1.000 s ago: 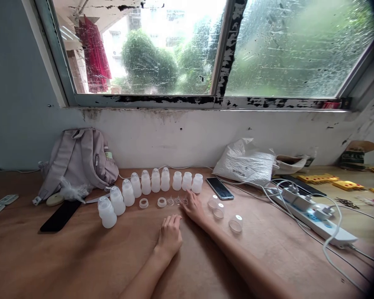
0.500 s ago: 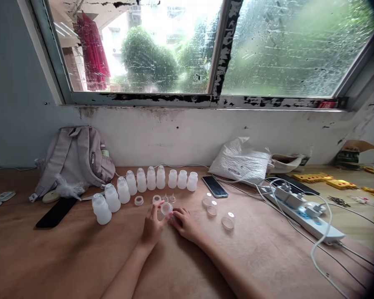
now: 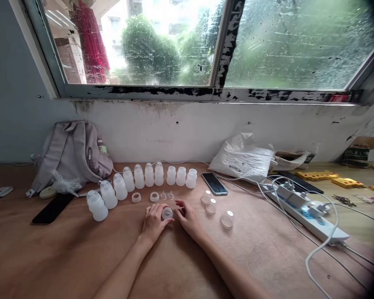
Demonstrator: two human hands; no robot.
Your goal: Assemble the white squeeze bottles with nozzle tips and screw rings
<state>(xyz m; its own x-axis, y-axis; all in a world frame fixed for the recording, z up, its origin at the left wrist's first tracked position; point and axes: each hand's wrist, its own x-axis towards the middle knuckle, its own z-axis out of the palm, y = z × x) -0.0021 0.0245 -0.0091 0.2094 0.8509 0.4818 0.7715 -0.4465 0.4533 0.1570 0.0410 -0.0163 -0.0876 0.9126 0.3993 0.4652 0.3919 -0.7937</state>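
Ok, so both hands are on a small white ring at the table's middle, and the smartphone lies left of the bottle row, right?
Not quite. In the head view the smartphone lies right of the bottle row, not left. Both the left hand and right hand do meet at the small white ring.

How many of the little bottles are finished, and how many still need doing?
Seven bottles already wear tops; three at the row's right end stand open. Both the left hand and right hand hold one white ring. Two rings and three clear caps wait.

My left hand (image 3: 153, 222) and right hand (image 3: 188, 218) low, fingertips meeting at centre, fingers curled, forearms stretched forward.
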